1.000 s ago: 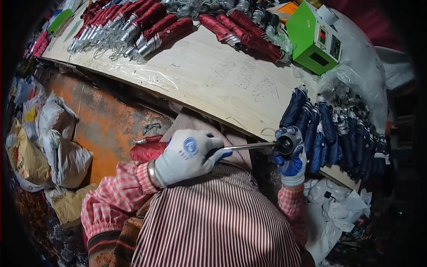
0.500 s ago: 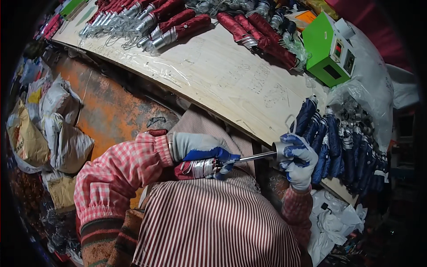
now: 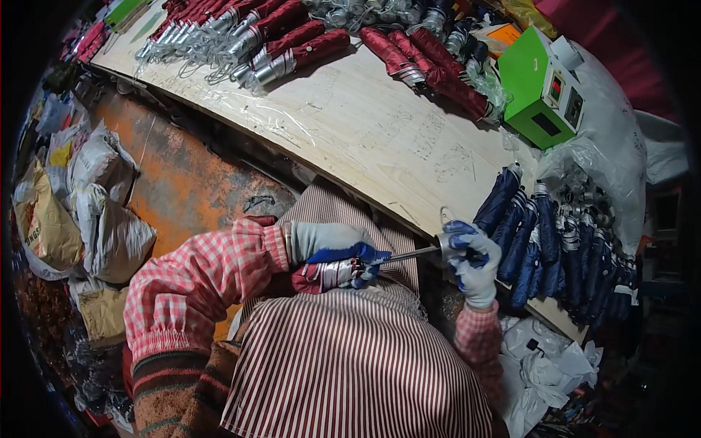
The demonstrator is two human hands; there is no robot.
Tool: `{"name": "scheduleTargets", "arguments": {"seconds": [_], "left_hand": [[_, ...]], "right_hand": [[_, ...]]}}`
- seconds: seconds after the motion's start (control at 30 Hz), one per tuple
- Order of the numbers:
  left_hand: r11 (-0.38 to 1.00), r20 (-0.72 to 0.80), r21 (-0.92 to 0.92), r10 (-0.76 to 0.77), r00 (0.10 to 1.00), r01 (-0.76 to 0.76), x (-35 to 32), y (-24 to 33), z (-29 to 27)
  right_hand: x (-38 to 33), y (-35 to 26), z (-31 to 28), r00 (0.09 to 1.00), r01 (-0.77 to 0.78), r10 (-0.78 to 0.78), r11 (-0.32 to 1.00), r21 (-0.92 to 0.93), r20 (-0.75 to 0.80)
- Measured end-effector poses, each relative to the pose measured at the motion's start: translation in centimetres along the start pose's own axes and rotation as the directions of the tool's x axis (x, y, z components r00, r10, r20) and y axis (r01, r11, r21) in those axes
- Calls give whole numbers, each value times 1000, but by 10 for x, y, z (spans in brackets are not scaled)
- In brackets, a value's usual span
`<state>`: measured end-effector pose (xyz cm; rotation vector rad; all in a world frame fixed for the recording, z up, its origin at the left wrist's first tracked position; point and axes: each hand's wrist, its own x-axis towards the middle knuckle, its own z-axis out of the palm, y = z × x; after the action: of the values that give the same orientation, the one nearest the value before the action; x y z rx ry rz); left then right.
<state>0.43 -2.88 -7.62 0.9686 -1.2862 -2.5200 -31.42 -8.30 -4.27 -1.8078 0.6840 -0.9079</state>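
My left hand (image 3: 334,244), in a grey and blue work glove, is closed around a folded dark red umbrella (image 3: 310,279) with silver rib ends, held over my striped apron (image 3: 350,350). From it a thin metal shaft (image 3: 414,255) reaches right to a short silver cylindrical handle (image 3: 444,248) with a pale wrist loop. My right hand (image 3: 476,266), gloved in white and blue, grips this handle with bent fingers. Part of the handle is hidden behind those fingers.
Folded red umbrellas (image 3: 292,55) with silver handles lie along the table's (image 3: 350,124) far side. A green box-shaped device (image 3: 537,80) stands at the back right. Several navy umbrellas (image 3: 529,241) line the right end. Stuffed sacks (image 3: 109,226) sit on the floor at left.
My right hand and the handle have shifted slightly left, nearer my left hand, so less shaft shows between them. The right fingers have changed their bend. My left hand stays almost in place.
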Motion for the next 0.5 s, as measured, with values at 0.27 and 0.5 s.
{"name": "scheduleTargets", "arguments": {"seconds": [0.27,0.5], "left_hand": [[515,-559,801,461,689,305,23,-41,19],[606,-593,740,381,709,293,-12,-14,26]], "right_hand": [[-23,59,38,890,-407,391,913,-22,-235],[-7,12,25,902,-426,412,899,-104,-130]]}}
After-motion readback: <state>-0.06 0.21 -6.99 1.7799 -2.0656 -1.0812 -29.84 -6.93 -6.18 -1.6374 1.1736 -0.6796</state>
